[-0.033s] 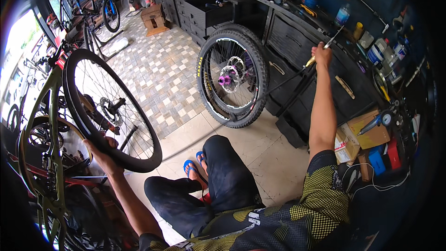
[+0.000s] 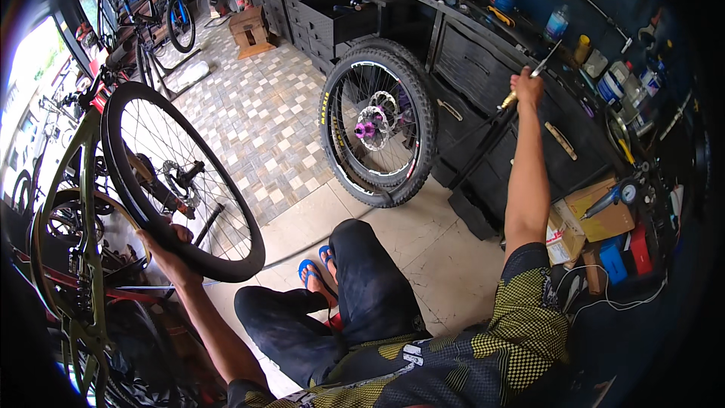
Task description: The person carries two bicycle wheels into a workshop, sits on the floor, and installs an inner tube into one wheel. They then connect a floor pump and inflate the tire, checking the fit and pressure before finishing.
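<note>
My left hand (image 2: 171,254) is closed round the lower edge of a bicycle wheel (image 2: 240,263) with a black tyre, spokes and a disc rotor, held up tilted at the left. At the far right, my right arm is stretched out over the workbench front. The right hand (image 2: 528,89) is wrapped round an air blow gun (image 2: 539,68) with a thin silvery nozzle and a brass fitting at its rear. From that fitting a dark hose (image 2: 483,138) hangs down; a hose also crosses the floor. My fingers partly hide the blow gun's body.
Two mountain bike wheels (image 2: 423,174) lean against the dark workbench cabinets (image 2: 470,57). A green bicycle frame (image 2: 84,204) stands close on my left. Boxes (image 2: 600,211) and a white cable lie at the right. Bottles and tools cover the bench.
My right hand has shifted slightly to the right with the air blow gun. The hose on the floor has moved a little. The held wheel stays almost in place.
</note>
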A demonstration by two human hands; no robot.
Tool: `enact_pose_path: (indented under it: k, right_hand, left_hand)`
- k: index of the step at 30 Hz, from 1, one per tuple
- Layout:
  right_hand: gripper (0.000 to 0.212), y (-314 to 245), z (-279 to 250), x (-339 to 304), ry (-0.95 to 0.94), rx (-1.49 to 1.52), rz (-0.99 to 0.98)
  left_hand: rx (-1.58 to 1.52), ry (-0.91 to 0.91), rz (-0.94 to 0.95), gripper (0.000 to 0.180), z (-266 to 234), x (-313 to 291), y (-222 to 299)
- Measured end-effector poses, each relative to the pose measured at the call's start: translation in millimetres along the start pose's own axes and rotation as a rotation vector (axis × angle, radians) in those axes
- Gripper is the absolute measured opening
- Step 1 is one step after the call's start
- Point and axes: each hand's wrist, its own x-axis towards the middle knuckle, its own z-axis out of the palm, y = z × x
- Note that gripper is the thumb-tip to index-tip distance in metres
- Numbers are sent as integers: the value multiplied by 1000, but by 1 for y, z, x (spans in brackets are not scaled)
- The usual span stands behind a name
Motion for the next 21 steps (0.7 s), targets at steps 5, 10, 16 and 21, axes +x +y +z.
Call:
enact_pose_path:
  k: [5,10,16,21]
  right_hand:
    - [37,10,-14,48,-107,323,153]
    - [35,12,14,5,-205,693,-11]
    - [22,30,207,-274,-643,1059,504]
    - [38,150,324,-478,-622,821,923]
  left_hand:
    - [38,115,66,67,-18,-20,-6]
    - [76,134,-45,59,3,-27,14]
    - [236,95,62,70,-33,-35,53]
    - [155,42,80,76,-40,-25,74]
